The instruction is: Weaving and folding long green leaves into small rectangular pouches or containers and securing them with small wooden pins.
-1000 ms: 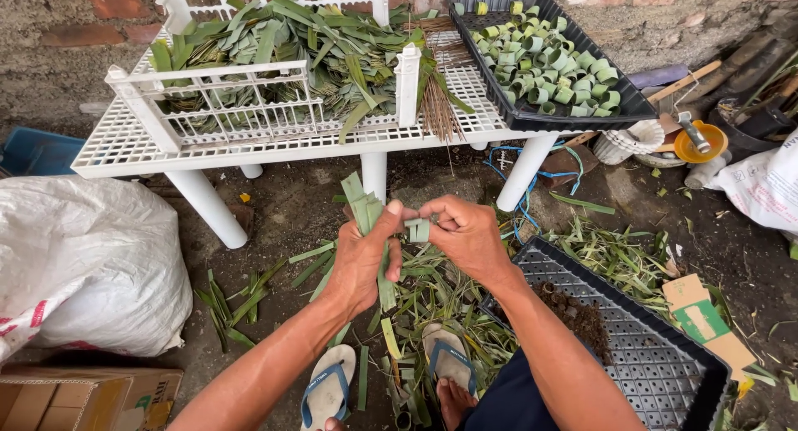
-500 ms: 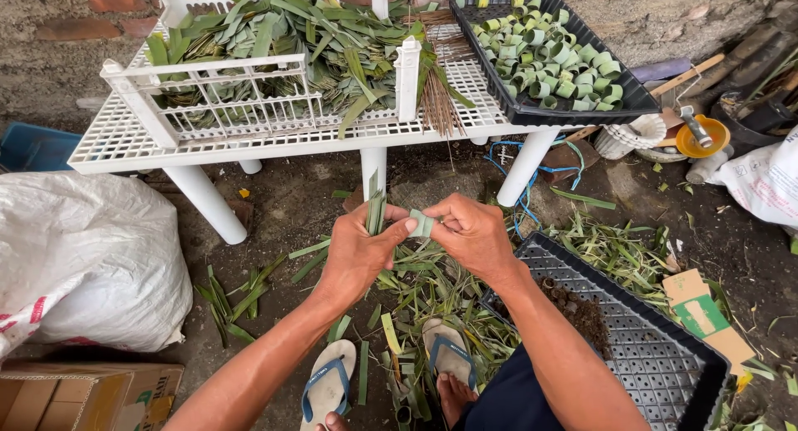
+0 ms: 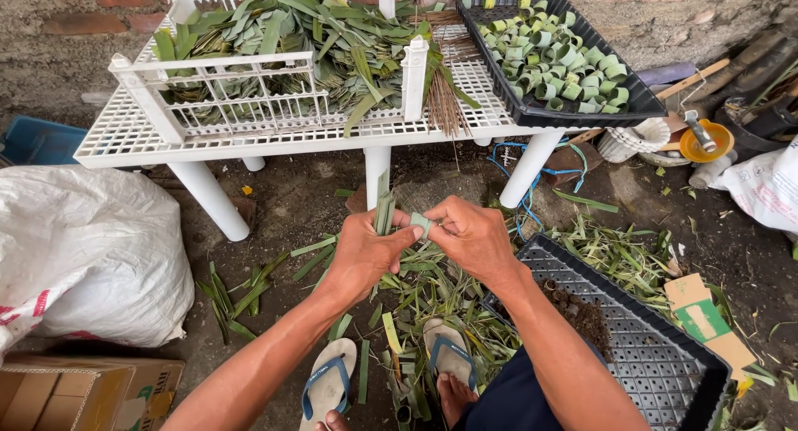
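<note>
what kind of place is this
Probably an outdoor backyard work spot for leaf craft: bare dirt ground against a rough brick wall, a white plastic lattice table heaped with long green leaves, and a black plastic tray of rolled green leaf rings.

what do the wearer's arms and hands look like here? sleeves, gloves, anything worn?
Both forearms are bare with no sleeves in view. The left hand and right hand wear no gloves, and no rings, watch or wristband show. Nothing is marked on either arm.
</note>
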